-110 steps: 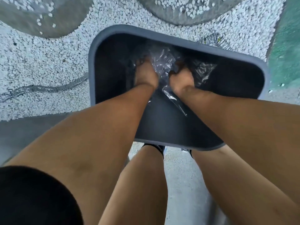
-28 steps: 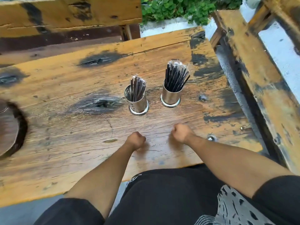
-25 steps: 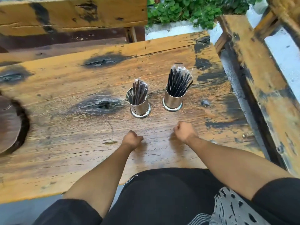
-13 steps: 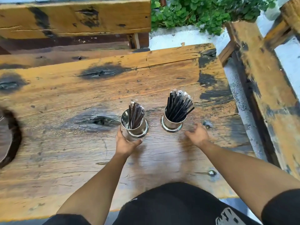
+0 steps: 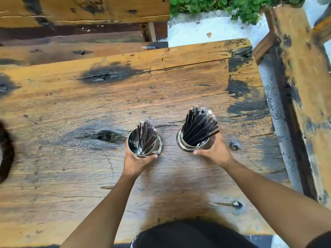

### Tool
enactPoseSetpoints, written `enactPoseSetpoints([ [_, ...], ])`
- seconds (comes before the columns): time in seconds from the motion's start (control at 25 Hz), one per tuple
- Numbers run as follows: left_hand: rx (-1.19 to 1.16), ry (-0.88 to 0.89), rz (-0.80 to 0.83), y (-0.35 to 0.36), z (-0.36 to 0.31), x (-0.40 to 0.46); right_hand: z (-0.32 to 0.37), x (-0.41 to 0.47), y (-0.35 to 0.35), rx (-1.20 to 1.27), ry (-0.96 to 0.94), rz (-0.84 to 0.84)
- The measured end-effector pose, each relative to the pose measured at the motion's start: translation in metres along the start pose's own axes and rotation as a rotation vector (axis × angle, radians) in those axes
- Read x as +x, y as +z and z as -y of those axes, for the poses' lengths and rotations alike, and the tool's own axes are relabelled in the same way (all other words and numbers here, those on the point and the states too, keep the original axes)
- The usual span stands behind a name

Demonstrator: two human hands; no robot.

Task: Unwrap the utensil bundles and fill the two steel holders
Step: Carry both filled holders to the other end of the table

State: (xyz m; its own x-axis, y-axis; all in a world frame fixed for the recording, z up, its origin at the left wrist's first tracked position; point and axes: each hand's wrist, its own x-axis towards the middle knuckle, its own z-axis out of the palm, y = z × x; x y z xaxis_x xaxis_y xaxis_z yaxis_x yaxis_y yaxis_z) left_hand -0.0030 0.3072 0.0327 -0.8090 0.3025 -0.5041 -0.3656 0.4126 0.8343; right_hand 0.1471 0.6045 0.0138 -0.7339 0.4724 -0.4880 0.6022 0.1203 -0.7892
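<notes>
Two shiny steel holders stand side by side on the worn wooden table. The left holder has a small bunch of black wrapped utensils leaning in it. The right holder is packed with black wrapped utensils that fan out to the upper right. My left hand wraps the near side of the left holder. My right hand wraps the near and right side of the right holder. The holders' near walls are hidden behind my fingers.
A wooden bench runs along the far side of the table and another along the right. Green plants grow beyond white gravel at the back. A dark round cut-out sits at the table's left edge.
Earlier my hands pressed plastic wrap into a grey bin. Back at the table they rested as fists, then reached forward and closed around the two holders.
</notes>
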Motion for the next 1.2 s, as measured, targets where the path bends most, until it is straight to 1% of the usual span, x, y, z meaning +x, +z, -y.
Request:
enactPoseSetpoints([
  [0.12,-0.005,0.017,-0.009,0.002,0.002,0.002,0.010,-0.005,0.010,0.063,-0.049,-0.022],
  [0.24,0.012,0.010,-0.011,0.000,0.003,0.006,0.014,-0.006,0.023,0.106,-0.041,-0.022],
  [0.4,0.027,0.000,-0.027,-0.002,0.000,0.012,0.005,0.001,0.036,0.075,0.032,0.003],
  [0.48,0.022,0.016,-0.036,0.000,-0.002,0.012,0.003,0.002,0.039,0.061,0.042,-0.011],
  [0.68,0.014,0.022,-0.036,-0.007,0.000,0.008,0.013,-0.007,0.041,0.028,-0.022,-0.088],
  [0.84,-0.016,0.061,-0.049,-0.012,0.001,-0.018,0.023,-0.027,0.042,-0.027,-0.078,-0.090],
  [1.0,-0.019,0.085,-0.055,-0.030,0.017,-0.048,0.030,-0.054,0.054,-0.047,-0.111,-0.061],
  [1.2,-0.015,0.103,-0.121,-0.059,0.044,-0.087,0.023,-0.085,0.081,-0.080,-0.121,-0.057],
])
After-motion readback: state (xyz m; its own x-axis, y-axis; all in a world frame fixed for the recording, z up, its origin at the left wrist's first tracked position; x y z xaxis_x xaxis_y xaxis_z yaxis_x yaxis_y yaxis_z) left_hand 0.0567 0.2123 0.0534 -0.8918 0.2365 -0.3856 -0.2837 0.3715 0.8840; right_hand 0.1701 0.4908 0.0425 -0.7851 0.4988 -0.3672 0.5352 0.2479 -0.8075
